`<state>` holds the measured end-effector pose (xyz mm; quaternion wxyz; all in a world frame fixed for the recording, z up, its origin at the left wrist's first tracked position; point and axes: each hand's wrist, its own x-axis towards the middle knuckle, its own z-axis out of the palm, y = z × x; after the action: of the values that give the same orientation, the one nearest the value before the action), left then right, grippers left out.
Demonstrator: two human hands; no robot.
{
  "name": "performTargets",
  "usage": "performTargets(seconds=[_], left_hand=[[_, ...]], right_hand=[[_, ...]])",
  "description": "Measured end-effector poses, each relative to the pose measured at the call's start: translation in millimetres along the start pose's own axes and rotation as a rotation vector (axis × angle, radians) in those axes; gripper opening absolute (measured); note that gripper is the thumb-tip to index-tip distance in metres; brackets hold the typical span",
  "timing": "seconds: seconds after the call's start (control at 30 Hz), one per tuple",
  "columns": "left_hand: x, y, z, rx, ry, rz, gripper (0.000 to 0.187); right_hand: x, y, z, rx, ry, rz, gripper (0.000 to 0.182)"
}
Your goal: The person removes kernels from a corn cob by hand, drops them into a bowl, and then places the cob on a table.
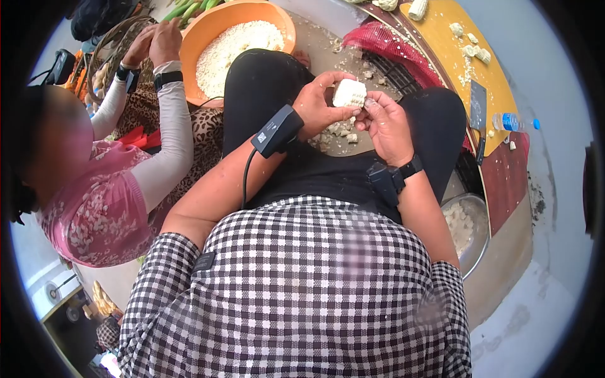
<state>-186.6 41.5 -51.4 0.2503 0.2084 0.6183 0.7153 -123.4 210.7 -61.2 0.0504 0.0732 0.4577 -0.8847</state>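
Observation:
Between my knees, my left hand [321, 104] holds a short piece of white corn cob [350, 93], with the thumb below it and the fingers curled around its far side. My right hand [387, 123] is at the cob's right end, thumb and fingertips pressed against it. Rows of kernels show on the cob's face. Loose kernels and bits [340, 132] lie on the floor beneath my hands. An orange basin [287, 28] of loose white kernels stands beyond my left knee.
At my left sits a co-worker [101, 189] with both hands raised near the basin. On the right, a yellow board [498, 60] bears cob pieces, a cleaver [478, 107] and a plastic bottle [505, 121]. A metal bowl [484, 242] stands lower right; red mesh [403, 53] lies ahead.

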Motion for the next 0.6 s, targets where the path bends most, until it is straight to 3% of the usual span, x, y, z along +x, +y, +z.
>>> performTargets(seconds=[0.1, 0.37, 0.47, 0.6], left_hand=[[0.2, 0.8, -0.6, 0.080, -0.009, 0.000, 0.053], [2.3, -8.6, 1.6, -0.094, -0.012, -0.019, 0.051], [9.3, -4.8, -8.0, -0.196, 0.072, -0.073, 0.051], [10.8, -5.3, -12.0, -0.222, 0.066, -0.036, 0.052]], right_hand=[[1.0, 5.0, -4.2, -0.037, 0.014, -0.012, 0.015], [-0.2, -8.4, -4.4, 0.077, -0.035, 0.089, 0.006], [-8.4, -19.7, -1.4, 0.138, -0.239, 0.121, 0.005], [-5.0, -20.1, -8.8, 0.275, -0.170, -0.001, 0.009]])
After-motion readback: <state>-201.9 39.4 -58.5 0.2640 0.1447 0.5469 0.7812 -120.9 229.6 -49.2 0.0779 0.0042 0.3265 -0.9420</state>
